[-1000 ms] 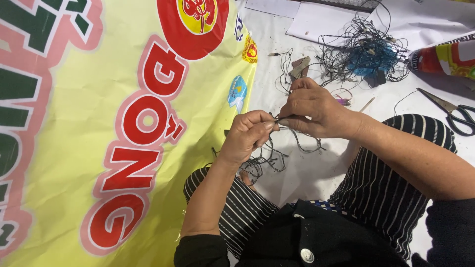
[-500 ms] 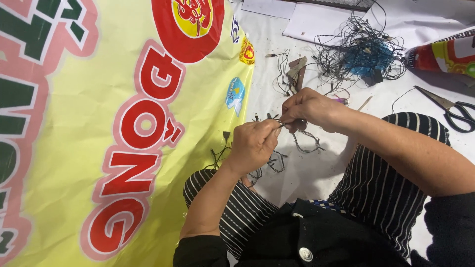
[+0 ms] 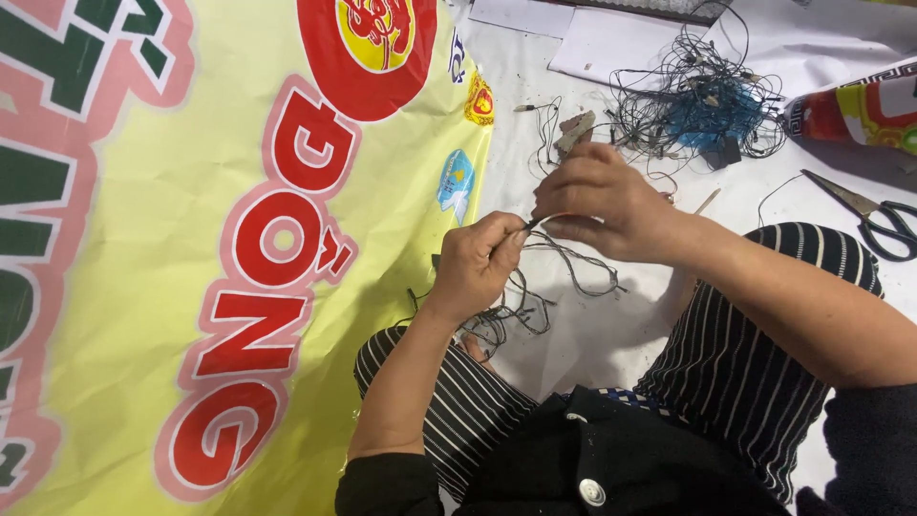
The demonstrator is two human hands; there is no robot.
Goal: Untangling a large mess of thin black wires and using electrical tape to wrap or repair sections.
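Both hands, L [image 3: 478, 263] & R [image 3: 602, 201], pinch thin dark wire [image 3: 564, 263].

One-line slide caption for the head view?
Both hands, left and right, pinch a thin dark wire above a yellow banner, scissors nearby.

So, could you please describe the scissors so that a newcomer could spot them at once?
Start from the big yellow banner and cross the white sheet to the far right edge. The scissors lie there alone, below the colourful packet: grey blades, black handles, unlike the wire tangle nearby.
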